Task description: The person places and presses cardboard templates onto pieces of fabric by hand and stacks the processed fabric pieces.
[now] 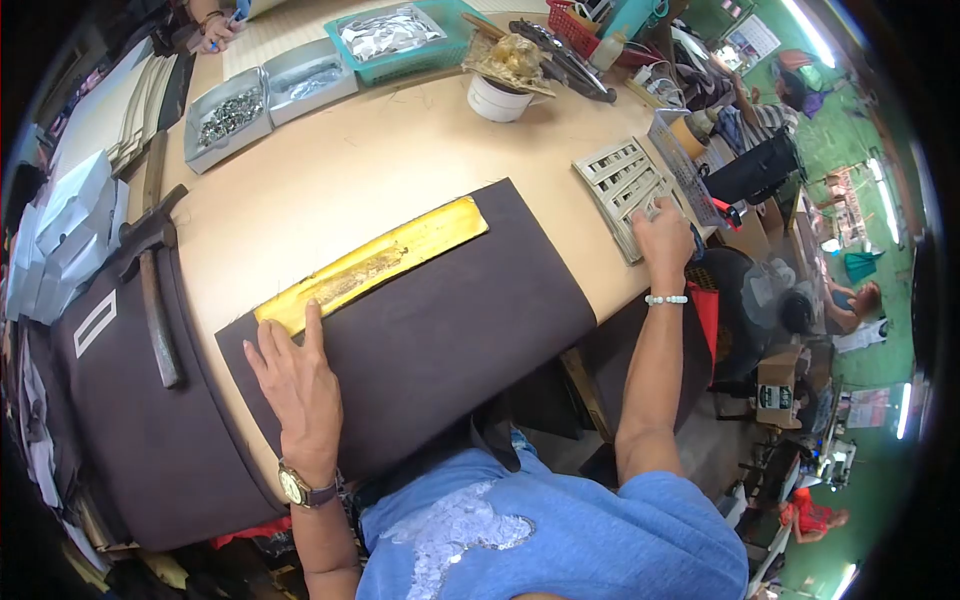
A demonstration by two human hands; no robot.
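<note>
A long yellow strip with a brown smear along its middle lies on a dark sheet on the table. My left hand rests flat with spread fingers, its fingertips on the strip's lower left end and the sheet. My right hand is at the right, closed at the edge of a pale slotted frame. Its fingers are bent together over the frame's right side, and what they hold is too small to make out.
A hammer lies on dark material at left. Boxes of metal pieces, a teal basket and a white pot line the back. Another person's hand is at top left. More people are at right.
</note>
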